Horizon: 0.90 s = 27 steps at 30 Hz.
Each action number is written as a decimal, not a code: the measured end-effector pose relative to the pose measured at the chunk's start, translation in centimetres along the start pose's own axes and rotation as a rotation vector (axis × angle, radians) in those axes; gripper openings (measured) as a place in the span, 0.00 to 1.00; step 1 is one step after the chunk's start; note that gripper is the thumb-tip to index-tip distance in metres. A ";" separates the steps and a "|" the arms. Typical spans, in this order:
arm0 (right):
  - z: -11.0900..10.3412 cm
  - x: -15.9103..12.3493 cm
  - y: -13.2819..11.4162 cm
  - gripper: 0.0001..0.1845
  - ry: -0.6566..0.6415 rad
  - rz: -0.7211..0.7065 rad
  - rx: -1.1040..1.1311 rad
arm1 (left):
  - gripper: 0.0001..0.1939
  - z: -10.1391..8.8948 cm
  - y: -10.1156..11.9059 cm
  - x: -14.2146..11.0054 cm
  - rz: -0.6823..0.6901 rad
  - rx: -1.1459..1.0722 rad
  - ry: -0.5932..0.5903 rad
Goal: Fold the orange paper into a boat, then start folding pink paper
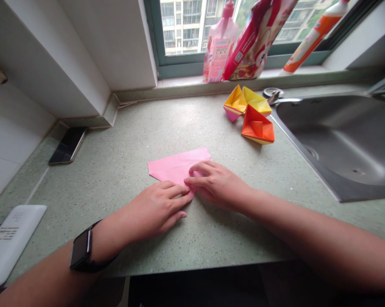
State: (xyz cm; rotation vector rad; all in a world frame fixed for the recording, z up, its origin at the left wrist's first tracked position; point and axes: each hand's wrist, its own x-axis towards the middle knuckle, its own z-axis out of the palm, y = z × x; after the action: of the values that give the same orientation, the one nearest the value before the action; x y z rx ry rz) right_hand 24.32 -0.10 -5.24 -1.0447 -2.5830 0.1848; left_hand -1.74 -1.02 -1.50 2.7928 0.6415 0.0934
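Observation:
A folded sheet of pink paper (176, 164) lies on the countertop in front of me, its long edge at the back and a narrower tip toward me. My left hand (160, 204) rests palm down with fingers stretched out, the fingertips on the paper's near tip. My right hand (218, 183) bends over the paper's right side, thumb and fingers pinching it close to the left fingertips. The right fingers partly cover the fold there. A black smartwatch (82, 249) is on my left wrist.
Folded paper boats, yellow (255, 102) and orange (259, 125) among them, sit beside the steel sink (339, 140). A phone (68, 145) and a white power bank (16, 238) lie on the left. A pink bottle (219, 51), red pouch (253, 42) and orange-white bottle (316, 36) stand on the windowsill.

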 end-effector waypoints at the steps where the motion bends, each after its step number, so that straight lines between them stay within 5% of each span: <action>1: 0.1 0.1 -0.1 0.12 -0.006 0.007 -0.026 | 0.20 -0.1 0.0 0.0 -0.001 -0.005 -0.007; 16: 1.2 1.3 0.7 0.13 0.069 0.185 -0.202 | 0.22 1.0 -1.1 0.5 -0.161 0.076 0.047; 27: 1.0 0.9 2.8 0.06 0.131 0.253 0.027 | 0.18 0.6 -1.5 0.3 -0.181 0.027 0.084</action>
State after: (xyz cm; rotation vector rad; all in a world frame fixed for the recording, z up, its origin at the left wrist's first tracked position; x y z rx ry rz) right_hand 25.15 2.57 -6.58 -1.3260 -2.3218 0.2057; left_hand -2.08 0.29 -2.50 2.7531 0.9189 0.1668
